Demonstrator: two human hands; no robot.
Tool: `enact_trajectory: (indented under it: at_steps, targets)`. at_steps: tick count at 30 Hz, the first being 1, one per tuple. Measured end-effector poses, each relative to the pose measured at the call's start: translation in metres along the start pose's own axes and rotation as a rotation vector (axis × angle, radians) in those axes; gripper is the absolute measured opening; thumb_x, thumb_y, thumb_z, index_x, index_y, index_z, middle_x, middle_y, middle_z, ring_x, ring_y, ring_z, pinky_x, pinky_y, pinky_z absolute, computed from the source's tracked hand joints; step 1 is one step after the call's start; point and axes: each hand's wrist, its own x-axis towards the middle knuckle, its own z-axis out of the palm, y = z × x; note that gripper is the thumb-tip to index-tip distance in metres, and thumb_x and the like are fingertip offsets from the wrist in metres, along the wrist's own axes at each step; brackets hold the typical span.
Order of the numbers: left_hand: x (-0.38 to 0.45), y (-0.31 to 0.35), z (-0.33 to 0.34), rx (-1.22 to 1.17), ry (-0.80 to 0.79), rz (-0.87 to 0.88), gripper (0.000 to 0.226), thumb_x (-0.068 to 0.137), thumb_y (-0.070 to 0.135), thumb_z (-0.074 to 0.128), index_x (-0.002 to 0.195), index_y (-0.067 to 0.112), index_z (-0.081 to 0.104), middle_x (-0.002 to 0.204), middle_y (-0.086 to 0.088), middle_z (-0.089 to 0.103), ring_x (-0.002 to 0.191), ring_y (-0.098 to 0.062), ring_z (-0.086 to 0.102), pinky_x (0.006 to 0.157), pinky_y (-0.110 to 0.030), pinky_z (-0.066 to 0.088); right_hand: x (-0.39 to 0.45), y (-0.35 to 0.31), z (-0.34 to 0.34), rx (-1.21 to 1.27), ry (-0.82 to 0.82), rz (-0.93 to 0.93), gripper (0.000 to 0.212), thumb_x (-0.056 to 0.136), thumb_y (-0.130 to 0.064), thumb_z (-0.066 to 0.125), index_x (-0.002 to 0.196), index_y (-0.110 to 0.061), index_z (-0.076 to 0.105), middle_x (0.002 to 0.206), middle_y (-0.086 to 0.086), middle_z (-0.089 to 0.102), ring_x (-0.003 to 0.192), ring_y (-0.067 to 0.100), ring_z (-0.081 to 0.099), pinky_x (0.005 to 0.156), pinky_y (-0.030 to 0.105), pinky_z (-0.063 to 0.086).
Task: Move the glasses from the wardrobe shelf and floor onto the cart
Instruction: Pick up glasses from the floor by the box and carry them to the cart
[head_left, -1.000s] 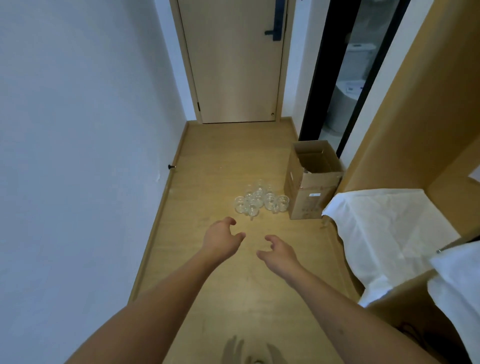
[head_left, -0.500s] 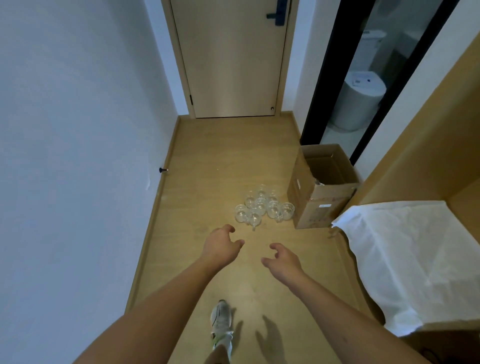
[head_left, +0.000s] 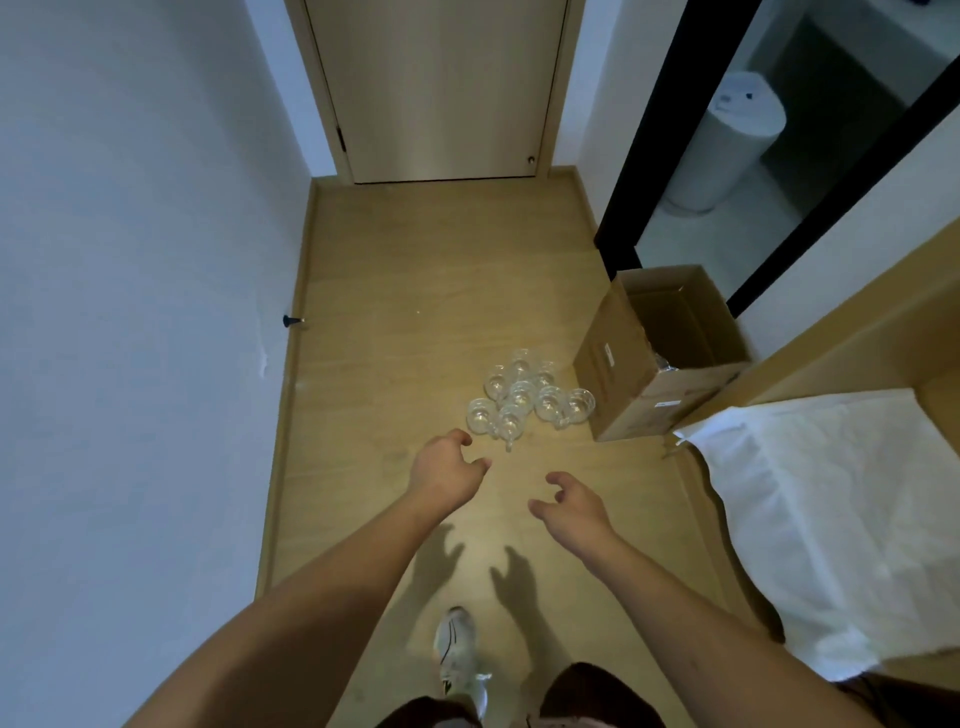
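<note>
Several clear glass cups (head_left: 524, 397) stand clustered on the wooden floor, just left of a cardboard box. My left hand (head_left: 445, 470) hovers in the air a little short of the nearest cups, fingers loosely curled and holding nothing. My right hand (head_left: 574, 504) reaches forward beside it, slightly nearer to me, fingers also relaxed and empty. Neither hand touches a glass. No cart is in view.
An open cardboard box (head_left: 660, 358) sits on the floor right of the glasses. A wardrobe shelf covered with white paper (head_left: 831, 499) juts in at the right. A closed door (head_left: 441, 88) ends the corridor; a white wall (head_left: 130, 312) runs along the left. My shoe (head_left: 457, 654) is below.
I have stepped forward along the corridor; the glasses and box are nearer and lower in view. Both hands stay stretched out and empty, and a shoe has come into view.
</note>
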Motion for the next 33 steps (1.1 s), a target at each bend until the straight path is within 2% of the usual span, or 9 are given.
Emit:
enact_trajectory:
  at_steps: [6,11,16,23,26,27,29,30,33]
  targets:
    - [0.048,-0.004,0.002,-0.032,-0.057,-0.07,0.049,0.091,0.043,0.068,0.132,0.017,0.059,0.12,-0.01,0.067,0.115,-0.027,0.061,0.094,-0.03,0.045,0.051,-0.011,-0.004,0.02,-0.018,0.081,0.055,0.09,-0.033,0.072,0.141,-0.021,0.054,0.132,0.009,0.061,0.117,0.026,0.06,0.093,0.029,0.046]
    - [0.1,0.001,0.015,-0.096,-0.064,-0.126,0.046,0.09,0.04,0.071,0.127,0.015,0.062,0.124,-0.01,0.067,0.116,-0.027,0.06,0.092,-0.028,0.044,0.113,-0.011,-0.006,-0.015,-0.068,0.107,0.051,0.089,-0.031,0.069,0.136,-0.018,0.056,0.106,0.002,0.063,0.101,0.019,0.06,0.088,0.026,0.045]
    - [0.169,0.008,0.045,-0.112,-0.058,-0.182,0.046,0.09,0.04,0.07,0.13,0.019,0.062,0.126,-0.008,0.067,0.117,-0.024,0.06,0.089,-0.024,0.04,0.204,-0.008,0.001,-0.023,-0.145,0.128,0.052,0.088,-0.035,0.067,0.137,-0.025,0.054,0.131,0.005,0.062,0.117,0.023,0.059,0.09,0.026,0.043]
    - [0.29,-0.015,0.129,-0.189,-0.058,-0.263,0.042,0.092,0.039,0.069,0.129,0.02,0.063,0.131,-0.005,0.064,0.118,-0.023,0.06,0.093,-0.026,0.041,0.358,0.022,0.051,-0.027,-0.186,0.139,0.053,0.088,-0.033,0.068,0.139,-0.025,0.055,0.132,0.003,0.063,0.11,0.018,0.059,0.083,0.02,0.038]
    - [0.34,-0.044,0.179,-0.192,-0.088,-0.308,0.041,0.093,0.037,0.068,0.128,0.018,0.063,0.131,-0.005,0.064,0.117,-0.024,0.061,0.098,-0.03,0.044,0.422,0.06,0.078,-0.048,-0.174,0.148,0.054,0.089,-0.034,0.068,0.139,-0.023,0.054,0.133,0.005,0.063,0.118,0.021,0.059,0.085,0.019,0.036]
    - [0.352,-0.054,0.192,-0.197,-0.089,-0.317,0.04,0.093,0.037,0.068,0.128,0.018,0.063,0.132,-0.005,0.064,0.117,-0.024,0.061,0.099,-0.031,0.045,0.439,0.069,0.084,-0.054,-0.173,0.154,0.054,0.089,-0.034,0.068,0.139,-0.022,0.054,0.131,0.005,0.064,0.116,0.021,0.06,0.083,0.015,0.037]
    - [0.375,-0.076,0.222,-0.201,-0.087,-0.33,0.039,0.093,0.036,0.069,0.126,0.017,0.064,0.131,-0.005,0.065,0.117,-0.024,0.061,0.099,-0.031,0.044,0.47,0.091,0.099,-0.034,-0.176,0.177,0.053,0.088,-0.033,0.068,0.138,-0.021,0.055,0.118,0.003,0.067,0.093,0.012,0.062,0.065,0.0,0.034]
    - [0.389,-0.089,0.242,-0.199,-0.088,-0.34,0.039,0.092,0.036,0.069,0.126,0.017,0.064,0.13,-0.004,0.065,0.117,-0.023,0.061,0.098,-0.029,0.043,0.49,0.106,0.11,-0.032,-0.178,0.183,0.053,0.088,-0.033,0.068,0.137,-0.021,0.055,0.112,0.001,0.066,0.087,0.01,0.061,0.06,0.0,0.035]
    - [0.424,-0.121,0.292,-0.232,-0.081,-0.368,0.038,0.092,0.037,0.069,0.124,0.018,0.065,0.129,-0.003,0.066,0.116,-0.022,0.061,0.098,-0.029,0.044,0.535,0.141,0.139,-0.019,-0.206,0.187,0.055,0.086,-0.037,0.069,0.137,-0.022,0.055,0.123,0.003,0.066,0.108,0.02,0.064,0.083,0.02,0.045]
